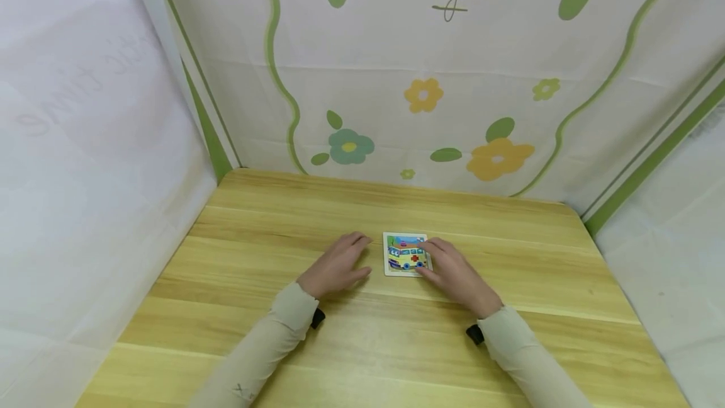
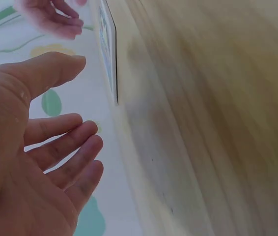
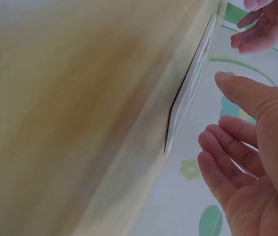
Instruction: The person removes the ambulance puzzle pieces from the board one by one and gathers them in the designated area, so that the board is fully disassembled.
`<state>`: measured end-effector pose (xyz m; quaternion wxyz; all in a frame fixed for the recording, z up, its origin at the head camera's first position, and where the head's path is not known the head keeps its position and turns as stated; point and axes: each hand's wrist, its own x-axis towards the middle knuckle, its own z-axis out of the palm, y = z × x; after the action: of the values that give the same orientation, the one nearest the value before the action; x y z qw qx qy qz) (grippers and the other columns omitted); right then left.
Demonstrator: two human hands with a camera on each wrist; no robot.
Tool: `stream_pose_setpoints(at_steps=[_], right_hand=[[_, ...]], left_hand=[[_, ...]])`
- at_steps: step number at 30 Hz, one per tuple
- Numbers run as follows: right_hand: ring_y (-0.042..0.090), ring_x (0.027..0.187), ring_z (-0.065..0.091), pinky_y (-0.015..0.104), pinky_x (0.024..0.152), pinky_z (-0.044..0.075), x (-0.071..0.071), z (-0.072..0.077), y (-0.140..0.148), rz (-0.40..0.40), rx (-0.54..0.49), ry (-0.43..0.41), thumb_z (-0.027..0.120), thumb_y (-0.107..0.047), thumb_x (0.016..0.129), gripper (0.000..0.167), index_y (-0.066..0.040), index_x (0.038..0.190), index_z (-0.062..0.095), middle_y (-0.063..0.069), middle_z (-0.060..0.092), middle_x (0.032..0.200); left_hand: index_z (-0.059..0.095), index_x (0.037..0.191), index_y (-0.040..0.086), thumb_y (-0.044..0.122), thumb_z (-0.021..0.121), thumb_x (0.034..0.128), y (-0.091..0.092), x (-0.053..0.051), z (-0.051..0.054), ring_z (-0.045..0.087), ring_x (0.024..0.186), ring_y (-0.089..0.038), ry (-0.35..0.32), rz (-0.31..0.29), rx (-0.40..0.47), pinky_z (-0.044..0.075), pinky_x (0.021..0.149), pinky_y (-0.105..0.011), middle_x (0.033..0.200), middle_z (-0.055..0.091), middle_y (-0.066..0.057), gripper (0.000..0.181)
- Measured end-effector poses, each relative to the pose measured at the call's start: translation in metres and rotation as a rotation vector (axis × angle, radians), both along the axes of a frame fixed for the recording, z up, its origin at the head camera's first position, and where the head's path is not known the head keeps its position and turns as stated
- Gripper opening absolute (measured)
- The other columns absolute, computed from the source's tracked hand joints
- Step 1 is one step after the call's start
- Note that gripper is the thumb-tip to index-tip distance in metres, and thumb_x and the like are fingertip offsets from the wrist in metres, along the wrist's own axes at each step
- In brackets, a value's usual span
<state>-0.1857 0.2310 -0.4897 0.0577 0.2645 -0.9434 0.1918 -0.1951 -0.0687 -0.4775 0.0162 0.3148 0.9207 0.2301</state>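
Hiding part of the card (image 1: 404, 255), right hand (image 1: 456, 272) fronts flowered cloth (image 1: 391, 121).

White-bordered card (image 1: 404, 255) with yellow, red-crossed van (image 1: 409, 259), yellow-brown wood-grained table (image 1: 391, 345), white flower-patterned backdrop (image 1: 385, 49)

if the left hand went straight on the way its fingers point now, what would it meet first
The left hand would probably first meet the square, white-bordered picture panel with a yellow cartoon ambulance, at its nearer edge; the hand's height is unclear, so it might pass above.

Left hand (image 1: 337, 264): loosely curved | right hand (image 1: 457, 274): loosely curved
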Motion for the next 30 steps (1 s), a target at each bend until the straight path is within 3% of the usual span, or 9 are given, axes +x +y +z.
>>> stream_pose_setpoints(at_steps=[8,19,30], right_hand=[[0.025,0.112,0.067,0.044,0.098,0.057,-0.021,0.008,-0.023,0.089,-0.025,-0.027,0.081,-0.019,0.094,0.044,0.0,0.131,0.067,0.011,0.069,0.124],[0.031,0.109,0.069,0.042,0.093,0.06,-0.061,0.019,-0.04,0.158,0.066,-0.148,0.079,-0.014,0.095,0.038,0.003,0.128,0.068,0.017,0.069,0.122],[0.031,0.107,0.069,0.042,0.093,0.059,-0.08,0.028,-0.046,0.202,0.098,-0.249,0.079,-0.013,0.095,0.031,0.003,0.12,0.071,0.017,0.071,0.117]], left_hand=[[0.052,0.148,0.0,0.025,0.072,0.1,0.017,-0.02,-0.003,0.053,0.136,-0.03,-0.055,0.013,-0.005,0.046,0.116,-0.043,0.144,0.057,-0.013,0.058],[0.056,0.142,-0.004,0.016,0.072,0.0989,0.029,-0.045,-0.004,0.057,0.13,-0.032,-0.09,-0.016,0.021,0.047,0.114,-0.044,0.139,0.06,-0.016,0.05],[0.06,0.137,-0.002,0.02,0.077,0.0964,0.037,-0.058,-0.006,0.059,0.123,-0.029,-0.166,0.009,0.027,0.049,0.11,-0.042,0.133,0.062,-0.016,0.049]])
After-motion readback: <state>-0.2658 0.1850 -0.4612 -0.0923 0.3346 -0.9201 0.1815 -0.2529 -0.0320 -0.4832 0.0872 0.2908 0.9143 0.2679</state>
